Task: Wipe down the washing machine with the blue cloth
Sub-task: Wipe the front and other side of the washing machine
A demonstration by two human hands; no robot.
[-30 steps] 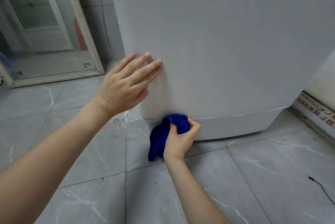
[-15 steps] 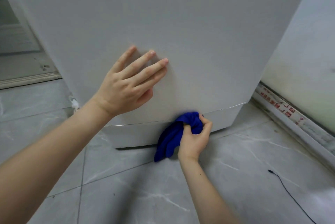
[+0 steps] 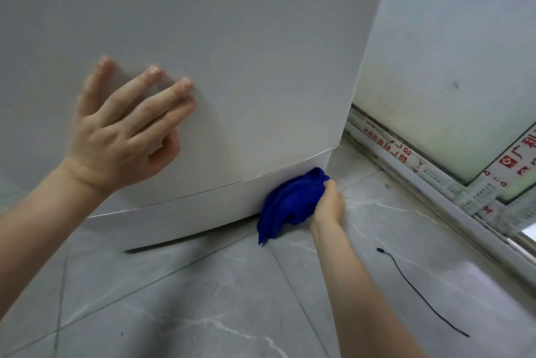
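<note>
The white washing machine (image 3: 232, 38) fills the upper part of the view, its front panel ending in a lower base strip just above the floor. My left hand (image 3: 124, 131) lies flat on the front panel with fingers spread, holding nothing. My right hand (image 3: 329, 205) grips the bunched blue cloth (image 3: 290, 204) and presses it against the base strip at the machine's bottom right corner. A tail of the cloth hangs down to the floor tiles.
Grey marbled floor tiles (image 3: 203, 299) run under and in front of the machine. A thin black cable (image 3: 420, 291) lies on the floor to the right. A white window frame with red-printed tape (image 3: 406, 160) runs along the right wall.
My right hand has slid the cloth rightward along the base strip, from the left corner to the right corner. My left hand stays flat on the panel while the view shifts right.
</note>
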